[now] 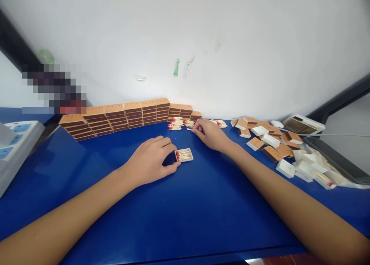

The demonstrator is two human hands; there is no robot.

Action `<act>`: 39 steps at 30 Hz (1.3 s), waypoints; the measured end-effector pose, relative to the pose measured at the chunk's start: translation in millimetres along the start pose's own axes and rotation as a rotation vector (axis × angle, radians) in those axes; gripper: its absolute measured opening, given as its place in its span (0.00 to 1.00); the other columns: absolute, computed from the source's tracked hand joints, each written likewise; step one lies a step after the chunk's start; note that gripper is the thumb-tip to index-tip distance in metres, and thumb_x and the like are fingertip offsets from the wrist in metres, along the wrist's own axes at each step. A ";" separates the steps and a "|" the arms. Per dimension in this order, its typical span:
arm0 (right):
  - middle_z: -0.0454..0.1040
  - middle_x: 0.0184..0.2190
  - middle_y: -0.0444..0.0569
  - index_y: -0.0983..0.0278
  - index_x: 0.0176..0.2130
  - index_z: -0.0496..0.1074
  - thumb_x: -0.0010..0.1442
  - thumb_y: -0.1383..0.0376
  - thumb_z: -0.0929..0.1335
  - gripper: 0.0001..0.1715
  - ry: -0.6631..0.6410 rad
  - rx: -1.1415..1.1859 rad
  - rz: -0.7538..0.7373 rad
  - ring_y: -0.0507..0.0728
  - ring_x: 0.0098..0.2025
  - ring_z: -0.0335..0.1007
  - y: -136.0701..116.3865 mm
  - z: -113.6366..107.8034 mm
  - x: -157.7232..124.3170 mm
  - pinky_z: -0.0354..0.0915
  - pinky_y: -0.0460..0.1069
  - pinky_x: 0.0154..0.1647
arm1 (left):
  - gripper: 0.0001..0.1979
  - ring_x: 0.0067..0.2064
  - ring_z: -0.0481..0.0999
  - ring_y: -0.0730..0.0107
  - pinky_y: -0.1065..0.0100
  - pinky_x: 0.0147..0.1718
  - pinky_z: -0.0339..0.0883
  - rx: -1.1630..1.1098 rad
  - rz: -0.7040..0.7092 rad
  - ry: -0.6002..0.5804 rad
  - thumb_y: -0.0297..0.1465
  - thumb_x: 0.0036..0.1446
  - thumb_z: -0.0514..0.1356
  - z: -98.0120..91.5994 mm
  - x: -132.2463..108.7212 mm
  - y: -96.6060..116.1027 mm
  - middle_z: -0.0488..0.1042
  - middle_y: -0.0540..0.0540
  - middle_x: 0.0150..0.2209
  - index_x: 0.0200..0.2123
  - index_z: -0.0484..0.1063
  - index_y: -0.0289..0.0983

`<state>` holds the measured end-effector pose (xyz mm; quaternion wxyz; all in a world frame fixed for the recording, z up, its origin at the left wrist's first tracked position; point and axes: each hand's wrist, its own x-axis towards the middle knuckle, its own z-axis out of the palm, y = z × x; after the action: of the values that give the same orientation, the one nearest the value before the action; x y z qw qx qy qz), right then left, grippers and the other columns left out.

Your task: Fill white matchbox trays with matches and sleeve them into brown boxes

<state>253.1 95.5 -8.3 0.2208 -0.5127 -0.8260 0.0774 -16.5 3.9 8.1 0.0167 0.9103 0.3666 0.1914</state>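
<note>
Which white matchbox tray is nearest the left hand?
The tray of matches at the left hand, set apart mid-table; the other white trays lie off to the right.

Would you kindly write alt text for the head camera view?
A person's left hand holds a matchbox tray of red-tipped matches on a blue table; the right hand is at loose matches near the wall. Stacked matchboxes stand left, scattered sleeves and white trays right.

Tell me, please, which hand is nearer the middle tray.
Left: the left hand touches the tray at its left end; the right hand is farther back, by the loose matches.
</note>
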 end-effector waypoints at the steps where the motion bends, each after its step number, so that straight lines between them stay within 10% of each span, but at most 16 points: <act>1: 0.74 0.36 0.51 0.62 0.36 0.69 0.69 0.65 0.66 0.07 -0.014 0.001 0.001 0.57 0.34 0.66 0.1 -0.8 0.1 0.60 0.52 0.38 | 0.14 0.43 0.77 0.58 0.56 0.43 0.72 0.000 0.001 0.000 0.40 0.68 0.63 0.0 0.2 -0.1 0.79 0.43 0.42 0.48 0.78 0.37; 26: 0.73 0.43 0.49 0.61 0.42 0.69 0.74 0.65 0.63 0.07 -0.432 0.184 -0.167 0.56 0.40 0.69 -61.8 -34.5 -51.6 0.63 0.52 0.43 | 0.15 0.44 0.78 0.56 0.55 0.44 0.73 -0.006 -0.011 0.003 0.40 0.67 0.64 1.1 1.5 -0.9 0.79 0.43 0.43 0.49 0.78 0.35; 33: 0.72 0.35 0.46 0.61 0.41 0.74 0.71 0.63 0.66 0.07 -0.327 0.191 -0.179 0.54 0.34 0.66 -58.9 -35.7 -44.9 0.61 0.50 0.36 | 0.15 0.44 0.77 0.56 0.54 0.45 0.73 0.003 -0.010 -0.002 0.40 0.67 0.63 1.9 -0.1 -1.1 0.79 0.43 0.42 0.48 0.79 0.35; 39: 0.76 0.31 0.49 0.63 0.36 0.75 0.66 0.60 0.67 0.10 -0.075 -0.101 0.133 0.56 0.32 0.69 5.6 -54.8 -25.7 0.58 0.51 0.33 | 0.16 0.45 0.78 0.57 0.55 0.45 0.74 -0.005 -0.018 -0.003 0.40 0.67 0.63 0.8 0.6 -0.8 0.80 0.43 0.44 0.50 0.79 0.35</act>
<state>291.7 70.0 31.2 0.1580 -0.5736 -0.8008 0.0690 -16.4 5.0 7.5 0.0212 0.9073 0.3741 0.1908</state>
